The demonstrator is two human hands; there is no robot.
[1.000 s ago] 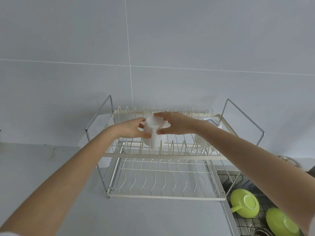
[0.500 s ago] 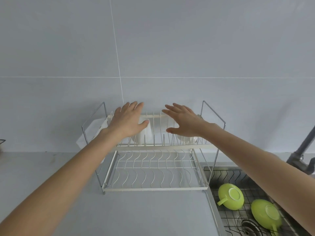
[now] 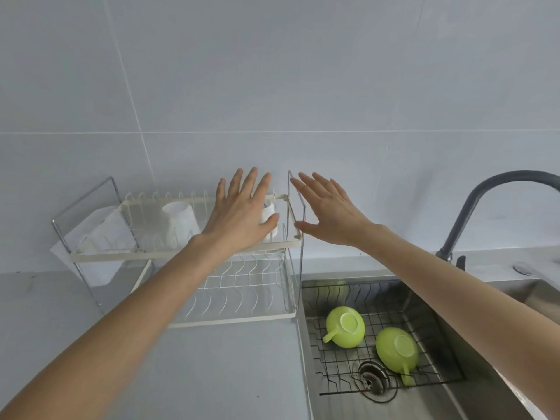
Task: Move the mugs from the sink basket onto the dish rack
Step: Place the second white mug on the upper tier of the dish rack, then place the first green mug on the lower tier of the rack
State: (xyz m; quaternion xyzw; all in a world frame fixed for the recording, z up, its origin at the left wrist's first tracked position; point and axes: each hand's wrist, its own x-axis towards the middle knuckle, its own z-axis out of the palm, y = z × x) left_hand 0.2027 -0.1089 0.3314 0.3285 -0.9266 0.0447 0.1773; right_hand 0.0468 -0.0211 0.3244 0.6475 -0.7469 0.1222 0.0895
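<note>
A cream two-tier dish rack stands on the counter against the wall. A white mug sits upside down on its top tier. A second white mug stands at the tier's right end, partly hidden by my left hand, which hovers open over the rack. My right hand is open and empty just right of the rack. Two green mugs lie upside down in the black wire sink basket: one on the left, one on the right.
A steel sink holds the basket, with a drain under it. A dark curved faucet rises at the right. A white drip tray hangs at the rack's left end. Grey counter lies in front of the rack.
Both hands let go of the white mug on the top tier and opened. They then drifted right along the rack toward the sink side, as the view turned right.
</note>
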